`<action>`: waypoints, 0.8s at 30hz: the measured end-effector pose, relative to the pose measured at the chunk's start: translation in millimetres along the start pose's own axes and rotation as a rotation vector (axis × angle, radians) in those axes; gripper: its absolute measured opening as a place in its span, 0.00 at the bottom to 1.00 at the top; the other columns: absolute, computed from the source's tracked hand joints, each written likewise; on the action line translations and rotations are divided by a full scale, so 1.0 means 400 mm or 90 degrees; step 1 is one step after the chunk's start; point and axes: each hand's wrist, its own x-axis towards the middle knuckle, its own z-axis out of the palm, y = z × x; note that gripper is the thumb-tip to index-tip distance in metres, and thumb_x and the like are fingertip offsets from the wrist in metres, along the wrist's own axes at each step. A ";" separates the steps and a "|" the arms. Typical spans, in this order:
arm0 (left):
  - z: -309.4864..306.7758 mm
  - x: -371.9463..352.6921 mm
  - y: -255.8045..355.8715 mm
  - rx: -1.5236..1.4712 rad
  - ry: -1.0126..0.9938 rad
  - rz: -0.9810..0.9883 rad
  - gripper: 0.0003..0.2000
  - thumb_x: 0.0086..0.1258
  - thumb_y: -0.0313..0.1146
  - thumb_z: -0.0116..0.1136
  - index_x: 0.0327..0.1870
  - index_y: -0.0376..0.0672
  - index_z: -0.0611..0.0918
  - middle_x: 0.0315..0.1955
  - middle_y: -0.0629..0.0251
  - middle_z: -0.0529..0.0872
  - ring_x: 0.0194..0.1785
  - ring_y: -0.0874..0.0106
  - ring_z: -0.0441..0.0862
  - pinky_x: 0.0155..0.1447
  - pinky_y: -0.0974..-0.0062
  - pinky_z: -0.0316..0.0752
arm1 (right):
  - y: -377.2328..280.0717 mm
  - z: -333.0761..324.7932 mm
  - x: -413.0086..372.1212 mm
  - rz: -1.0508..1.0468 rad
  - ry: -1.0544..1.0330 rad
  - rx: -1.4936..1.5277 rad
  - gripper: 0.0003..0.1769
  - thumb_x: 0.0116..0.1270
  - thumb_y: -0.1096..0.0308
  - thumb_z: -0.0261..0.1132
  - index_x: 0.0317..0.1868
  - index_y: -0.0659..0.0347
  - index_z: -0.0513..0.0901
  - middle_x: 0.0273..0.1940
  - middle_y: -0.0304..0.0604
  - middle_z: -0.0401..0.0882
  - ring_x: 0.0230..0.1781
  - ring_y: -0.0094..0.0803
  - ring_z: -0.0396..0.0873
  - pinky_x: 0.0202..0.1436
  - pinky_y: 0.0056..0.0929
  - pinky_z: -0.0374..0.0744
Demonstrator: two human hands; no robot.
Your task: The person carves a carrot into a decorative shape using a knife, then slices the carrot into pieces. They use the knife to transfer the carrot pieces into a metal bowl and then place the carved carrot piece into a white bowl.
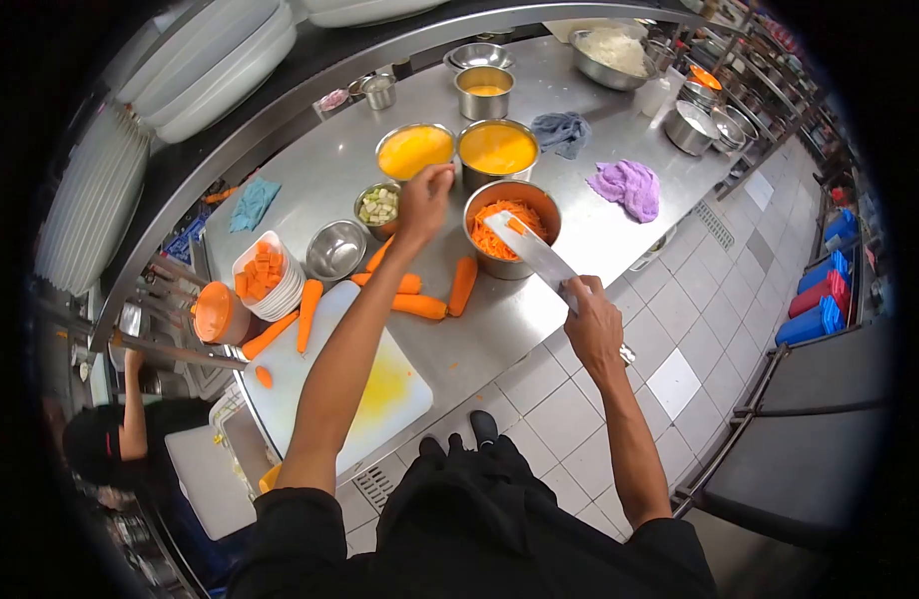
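Observation:
My right hand (593, 324) is closed round the handle of a broad knife (539, 255). The blade's far end lies over a steel pot (512, 258) of shredded carrot (489, 232), with a small orange piece on the blade. My left hand (425, 198) is raised in front of two steel pots of yellow-orange liquid (415, 150) (497, 146); its fingers are closed together, and what they hold, if anything, is too small to make out. Below my left forearm lies a white cutting board (399, 394) with a yellow stain. Several whole carrots (418, 305) lie between board and pot.
Left of the carrots are a steel bowl (336, 250), a stack of white dishes with carrot pieces (263, 275) and an orange tub (218, 311). Purple (627, 190) and dark (561, 134) cloths lie behind. A metal shelf rail crosses above; another person (130, 429) is at far left.

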 end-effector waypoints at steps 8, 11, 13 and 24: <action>-0.516 -0.417 -0.004 0.079 0.327 -0.175 0.10 0.77 0.36 0.62 0.49 0.41 0.89 0.39 0.69 0.90 0.39 0.79 0.82 0.44 0.78 0.74 | -0.150 0.062 -0.113 -0.115 -0.146 0.139 0.20 0.60 0.80 0.64 0.52 0.51 0.83 0.52 0.42 0.82 0.30 0.52 0.85 0.34 0.48 0.84; -0.592 -0.549 0.033 0.181 0.301 -0.192 0.09 0.77 0.35 0.63 0.49 0.41 0.89 0.38 0.68 0.90 0.39 0.77 0.82 0.44 0.78 0.73 | -0.251 0.083 -0.128 -0.218 -0.206 0.124 0.21 0.60 0.80 0.63 0.52 0.49 0.83 0.53 0.40 0.81 0.29 0.51 0.85 0.34 0.47 0.85; -0.593 -0.539 0.106 0.207 0.263 -0.097 0.08 0.76 0.32 0.62 0.49 0.42 0.89 0.41 0.64 0.91 0.43 0.70 0.85 0.49 0.74 0.76 | -0.263 0.107 -0.108 -0.206 -0.171 0.110 0.21 0.60 0.80 0.63 0.52 0.48 0.84 0.54 0.40 0.81 0.29 0.50 0.86 0.33 0.47 0.85; -0.081 -0.260 0.150 0.282 -0.356 0.256 0.24 0.83 0.47 0.47 0.73 0.43 0.75 0.73 0.57 0.75 0.78 0.60 0.68 0.82 0.53 0.57 | -0.017 0.024 0.001 -0.105 -0.015 -0.101 0.24 0.56 0.82 0.62 0.52 0.49 0.82 0.53 0.37 0.79 0.29 0.46 0.86 0.32 0.47 0.83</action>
